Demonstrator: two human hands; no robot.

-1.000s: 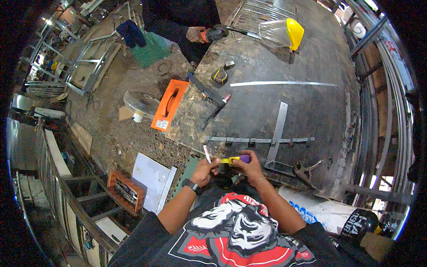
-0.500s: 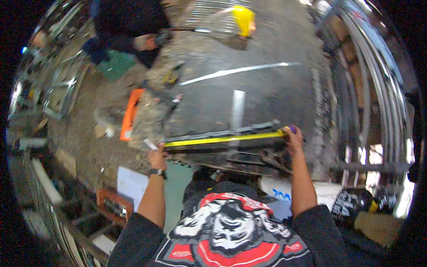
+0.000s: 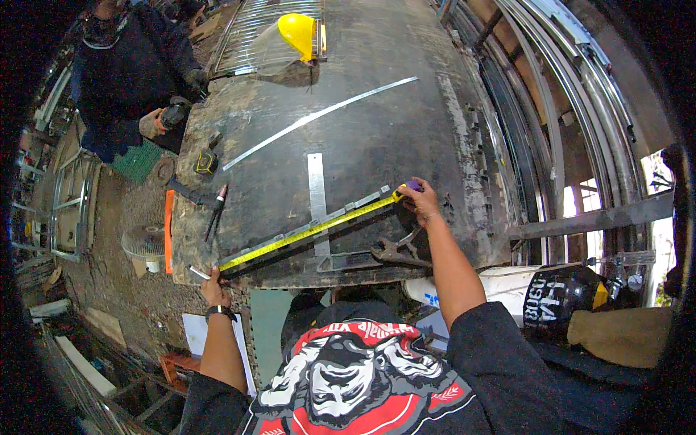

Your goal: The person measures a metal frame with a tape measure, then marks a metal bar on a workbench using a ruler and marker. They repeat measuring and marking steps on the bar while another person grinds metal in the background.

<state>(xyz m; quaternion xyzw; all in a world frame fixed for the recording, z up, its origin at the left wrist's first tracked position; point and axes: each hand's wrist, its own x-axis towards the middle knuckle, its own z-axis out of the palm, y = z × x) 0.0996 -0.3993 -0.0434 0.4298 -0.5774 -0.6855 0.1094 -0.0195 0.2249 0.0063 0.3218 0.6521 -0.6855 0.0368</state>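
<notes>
My right hand is closed round a tape measure with a yellow and purple case. Its yellow blade is drawn out across the dark worktable toward my left hand. There my fingers pinch the blade's end, and a short white stick pokes out beside them. A thin grey metal strip lies along the blade's far side. Beneath both crosses the long arm of a metal square. Close to my right hand rest some locking pliers or a clamp.
A long shiny strip lies farther back, near a yellow face shield and a metal grille. At the left edge are a second tape measure, a hammer and a marker. Another person holds a power tool.
My view has turned, so the table's things sit farther left. The tape now slants more, its right end higher. Both hands keep their hold, and the picture is sharper.
</notes>
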